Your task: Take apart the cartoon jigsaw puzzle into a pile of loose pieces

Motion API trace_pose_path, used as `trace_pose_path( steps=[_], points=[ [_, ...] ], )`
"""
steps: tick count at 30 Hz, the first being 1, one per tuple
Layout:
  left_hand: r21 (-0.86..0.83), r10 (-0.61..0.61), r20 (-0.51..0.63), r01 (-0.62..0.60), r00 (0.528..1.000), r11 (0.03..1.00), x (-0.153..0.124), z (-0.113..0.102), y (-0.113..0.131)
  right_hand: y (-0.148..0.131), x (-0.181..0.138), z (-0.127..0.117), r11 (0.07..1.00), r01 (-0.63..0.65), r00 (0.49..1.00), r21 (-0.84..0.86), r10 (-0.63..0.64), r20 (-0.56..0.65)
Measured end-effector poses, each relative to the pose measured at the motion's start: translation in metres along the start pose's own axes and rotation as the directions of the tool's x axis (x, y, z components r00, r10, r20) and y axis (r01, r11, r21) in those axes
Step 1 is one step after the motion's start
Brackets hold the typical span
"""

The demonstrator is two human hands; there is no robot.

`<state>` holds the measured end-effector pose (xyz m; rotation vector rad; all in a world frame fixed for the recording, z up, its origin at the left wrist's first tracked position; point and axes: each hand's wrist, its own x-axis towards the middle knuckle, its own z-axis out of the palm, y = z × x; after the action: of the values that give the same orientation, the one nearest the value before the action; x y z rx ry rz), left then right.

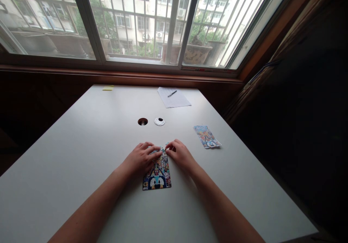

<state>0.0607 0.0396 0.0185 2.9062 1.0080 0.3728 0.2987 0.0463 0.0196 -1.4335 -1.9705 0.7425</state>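
Observation:
A small jigsaw puzzle (157, 179) lies flat on the white table, with a blue cartoon dog's face at its near edge and many colourful small figures above. My left hand (144, 156) rests over its upper left part, fingers stretched out and touching the surface, hiding that area. At the upper right corner, my right hand (176, 151) has its thumb and fingertips pinched on a small light-blue puzzle piece (167, 144), partly covered by the fingers. To the right lies a creased picture sheet (207, 137) with the same dog design.
On the white table (67, 156) a round cable hole (143, 122) sits beside its loose cover (159, 121). Further back are a paper sheet (176, 101) with a pen (172, 93) on it and a yellow sticky note (108, 88). A barred window stands behind.

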Motion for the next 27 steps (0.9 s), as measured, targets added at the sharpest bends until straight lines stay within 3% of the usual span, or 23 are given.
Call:
trace_pose_path(
  steps=[11, 18, 27],
  points=[
    [0.001, 0.01, -0.018, -0.01, 1.0, 1.0, 0.0, 0.001, 0.0, 0.001, 0.001, 0.0, 0.999, -0.032, 0.998, 0.002, 0.032, -0.045],
    [-0.028, 0.008, -0.041, -0.009, 0.999, 1.0, -0.001, -0.002, 0.0, 0.015, 0.004, -0.01, 0.999, -0.027, 0.994, 0.047, 0.032, -0.102],
    [-0.064, 0.027, -0.111, -0.034, 0.993, 0.997, -0.002, 0.0, -0.006, 0.025, 0.008, -0.001, 0.99, 0.068, 0.993, -0.125, -0.079, -0.092]
  ],
)
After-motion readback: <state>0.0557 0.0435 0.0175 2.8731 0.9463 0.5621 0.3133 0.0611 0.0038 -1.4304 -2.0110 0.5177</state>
